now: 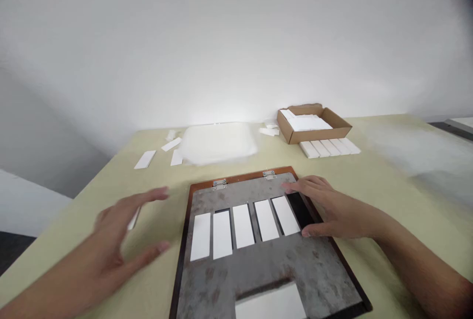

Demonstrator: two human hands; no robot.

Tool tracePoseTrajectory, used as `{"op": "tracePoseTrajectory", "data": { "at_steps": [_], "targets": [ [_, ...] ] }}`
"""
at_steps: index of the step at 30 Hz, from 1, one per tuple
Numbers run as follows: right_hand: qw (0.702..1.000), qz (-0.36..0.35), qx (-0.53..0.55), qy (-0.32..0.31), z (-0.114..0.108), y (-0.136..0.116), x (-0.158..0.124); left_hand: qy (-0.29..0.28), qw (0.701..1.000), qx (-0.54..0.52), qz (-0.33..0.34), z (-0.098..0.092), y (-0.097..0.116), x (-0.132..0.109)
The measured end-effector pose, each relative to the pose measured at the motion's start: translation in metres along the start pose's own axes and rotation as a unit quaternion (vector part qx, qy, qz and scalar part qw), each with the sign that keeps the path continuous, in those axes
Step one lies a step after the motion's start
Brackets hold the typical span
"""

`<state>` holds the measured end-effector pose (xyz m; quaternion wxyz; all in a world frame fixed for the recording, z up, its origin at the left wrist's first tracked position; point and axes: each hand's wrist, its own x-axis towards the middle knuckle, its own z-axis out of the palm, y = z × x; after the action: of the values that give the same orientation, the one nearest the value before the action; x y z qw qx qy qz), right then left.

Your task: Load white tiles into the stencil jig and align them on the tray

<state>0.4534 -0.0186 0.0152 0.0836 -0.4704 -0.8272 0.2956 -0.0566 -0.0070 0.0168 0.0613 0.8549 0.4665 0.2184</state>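
Observation:
A grey metal plate (269, 265) with stained patches lies in front of me, hinged at its far edge to a reddish-brown base board (240, 179). White rectangular cards (243, 225) sit in a row of slots in the plate. The slot at the row's right end shows bare black (300, 210). My right hand (332, 206) is over the plate's right edge, thumb and fingers apart around that black slot, with nothing visible between them. To the left of the plate, my left hand (114, 245) hovers with fingers spread, holding nothing. A larger white piece (271, 304) rests at the plate's near edge.
At the back right stands an open cardboard box (301, 137) with white sheets inside. A row of white stacks (330, 148) sits before it. Loose white cards (145, 159) lie at the back left, near a blurred whitish patch (218, 143). Behind the yellowish table (158, 181) rises a wall.

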Motion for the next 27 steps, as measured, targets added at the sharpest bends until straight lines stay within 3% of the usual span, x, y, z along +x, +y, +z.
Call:
{"op": "tracePoseTrajectory", "data": {
  "at_steps": [1, 3, 5, 9, 16, 27],
  "targets": [
    [1.0, -0.002, 0.001, 0.0, 0.001, 0.0, 0.0, -0.024, 0.999, 0.038, 0.007, 0.004, 0.022, 0.004],
    [1.0, -0.004, -0.001, -0.002, 0.003, 0.001, -0.001, -0.081, 0.991, 0.071, 0.082, 0.01, 0.055, 0.012],
    [1.0, -0.007, -0.01, 0.001, 0.006, 0.001, -0.001, -0.117, 0.98, 0.079, 0.139, 0.015, 0.072, 0.017],
    [0.999, -0.014, -0.03, 0.007, 0.008, 0.004, -0.001, -0.118, 0.979, 0.076, 0.149, 0.025, 0.074, 0.019],
    [0.998, -0.022, -0.05, 0.015, 0.01, 0.006, -0.001, -0.072, 0.992, 0.027, 0.101, 0.042, 0.081, 0.019],
    [0.999, -0.016, -0.034, 0.02, 0.009, 0.003, 0.001, -0.072, 0.992, 0.034, 0.098, 0.046, 0.083, 0.024]
  ]
}}
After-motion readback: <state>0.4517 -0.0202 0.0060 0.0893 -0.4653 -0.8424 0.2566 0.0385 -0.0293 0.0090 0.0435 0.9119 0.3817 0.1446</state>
